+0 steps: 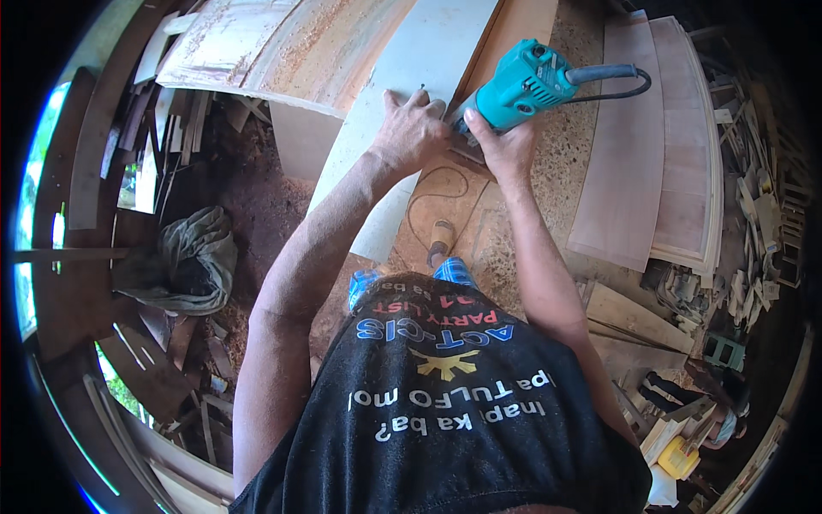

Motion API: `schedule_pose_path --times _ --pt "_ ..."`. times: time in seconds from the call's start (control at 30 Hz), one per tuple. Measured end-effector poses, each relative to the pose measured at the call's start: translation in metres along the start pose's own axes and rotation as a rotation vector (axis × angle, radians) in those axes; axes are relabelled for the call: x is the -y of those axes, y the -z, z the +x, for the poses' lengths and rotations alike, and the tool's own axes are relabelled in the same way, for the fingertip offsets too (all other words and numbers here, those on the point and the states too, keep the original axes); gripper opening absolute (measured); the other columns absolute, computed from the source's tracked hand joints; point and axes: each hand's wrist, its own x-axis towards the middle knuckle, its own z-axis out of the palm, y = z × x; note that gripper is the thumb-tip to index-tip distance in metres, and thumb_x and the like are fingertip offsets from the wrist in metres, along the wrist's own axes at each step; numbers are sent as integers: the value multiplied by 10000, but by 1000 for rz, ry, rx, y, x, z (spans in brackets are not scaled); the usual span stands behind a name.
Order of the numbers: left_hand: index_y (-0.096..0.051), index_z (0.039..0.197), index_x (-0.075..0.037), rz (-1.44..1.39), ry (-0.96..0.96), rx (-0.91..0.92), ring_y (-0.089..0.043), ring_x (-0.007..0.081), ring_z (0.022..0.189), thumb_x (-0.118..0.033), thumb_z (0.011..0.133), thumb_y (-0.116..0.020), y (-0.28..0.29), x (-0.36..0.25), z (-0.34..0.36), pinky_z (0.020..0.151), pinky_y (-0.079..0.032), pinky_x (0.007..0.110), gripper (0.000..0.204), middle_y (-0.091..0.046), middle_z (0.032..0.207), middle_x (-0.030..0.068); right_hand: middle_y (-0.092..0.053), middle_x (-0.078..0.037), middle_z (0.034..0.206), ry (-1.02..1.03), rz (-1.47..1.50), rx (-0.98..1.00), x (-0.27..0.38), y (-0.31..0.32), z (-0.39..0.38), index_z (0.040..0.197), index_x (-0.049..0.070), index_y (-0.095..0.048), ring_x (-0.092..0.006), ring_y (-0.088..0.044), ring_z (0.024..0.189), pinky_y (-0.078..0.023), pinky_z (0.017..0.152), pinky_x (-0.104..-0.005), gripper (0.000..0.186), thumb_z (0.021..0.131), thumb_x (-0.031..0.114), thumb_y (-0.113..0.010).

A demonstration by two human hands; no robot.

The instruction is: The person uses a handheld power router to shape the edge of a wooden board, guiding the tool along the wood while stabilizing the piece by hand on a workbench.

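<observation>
My right hand is wrapped round the lower body of a teal handheld trim router, with the thumb along its side. A dark cord leaves the router's top end toward the right. The router is tilted, and its base sits by the right edge of a long white board. My left hand lies on that board close beside the base, its fingers curled at the edge. The left thumb and the router's bit are hidden. A small nail-like point shows above the left knuckles.
A large wood slab strewn with shavings lies at the far left. Flat plywood panels lean or lie at the right. A crumpled grey cloth hangs at the left. Offcuts pile up far right. My sandalled foot stands near a loose cord on the dusty floor.
</observation>
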Motion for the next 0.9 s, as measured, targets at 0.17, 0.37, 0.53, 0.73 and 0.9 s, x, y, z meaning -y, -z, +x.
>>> schedule_pose_path --times 0.17,0.37,0.53,0.73,0.9 --pt "-721 801 -257 6 28 49 -521 211 990 -367 748 -700 5 -1 7 834 -382 554 123 -543 888 -24 -666 -121 996 16 -65 -21 -8 -1 5 1152 34 -487 -254 -675 910 -539 788 -397 688 694 423 -821" --pt "-730 863 -333 39 -5 73 -521 198 1024 -356 741 -707 16 0 12 1003 -293 657 127 -546 893 -28 -667 -142 1003 -42 -141 1 -8 2 10 1176 30 -461 -285 -678 921 -539 792 -416 761 674 482 -812" --pt "-732 897 -373 53 -12 108 -521 200 1051 -341 751 -705 19 3 18 1019 -278 650 152 -551 906 -25 -668 -151 990 9 -106 -22 -13 -1 16 1176 24 -451 -292 -685 905 -553 774 -408 770 676 494 -801" --pt "-742 903 -341 48 -23 74 -519 194 1066 -333 792 -688 17 6 25 1033 -261 659 123 -568 921 -23 -668 -155 970 13 -100 -17 -19 -1 23 1175 8 -449 -280 -693 882 -571 753 -391 789 676 510 -798" --pt "-743 910 -348 137 -27 100 -521 184 1064 -386 806 -683 10 11 32 1043 -252 656 126 -578 911 -22 -665 -157 952 -8 -158 -30 -21 -3 26 1187 -8 -447 -276 -696 865 -577 736 -388 813 688 542 -779"
